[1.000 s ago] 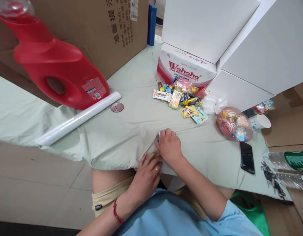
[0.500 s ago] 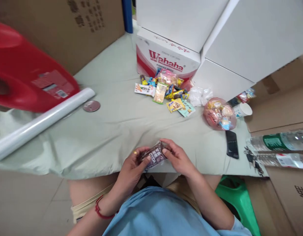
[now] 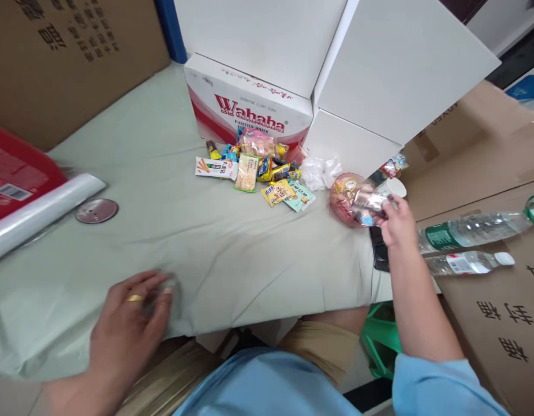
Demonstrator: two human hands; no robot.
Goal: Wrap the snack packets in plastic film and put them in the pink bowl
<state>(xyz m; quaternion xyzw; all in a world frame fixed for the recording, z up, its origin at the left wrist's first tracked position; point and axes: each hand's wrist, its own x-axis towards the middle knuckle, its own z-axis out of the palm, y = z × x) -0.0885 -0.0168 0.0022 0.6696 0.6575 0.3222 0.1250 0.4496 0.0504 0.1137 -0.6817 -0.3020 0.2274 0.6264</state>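
Observation:
My right hand (image 3: 394, 216) reaches out to the far right, thumb and fingers closed on one end of a small, shiny brown cocoa snack packet (image 3: 368, 200). The packet is over the pink bowl (image 3: 338, 211), in which several wrapped snacks lie, and it hides part of them. At the front left, my left hand (image 3: 128, 315), with a ring on one finger, is low over the cloth. Its fingers curl towards the thumb, around a blurred greyish patch that I cannot make out.
Several wrapped snacks (image 3: 248, 172) lie before the Wahaha box (image 3: 249, 110). A clear plastic bag (image 3: 321, 172) sits beside the bowl. Near my right arm are a phone (image 3: 379, 251), a paper cup (image 3: 395, 186) and two bottles (image 3: 487, 228). A film roll (image 3: 45, 211) and a round disc (image 3: 97, 211) lie left.
Both hands held the cocoa packet at the table's front edge. My right hand has carried it right and forward to the bowl; my left hand has let go and moved left. The view has shifted right.

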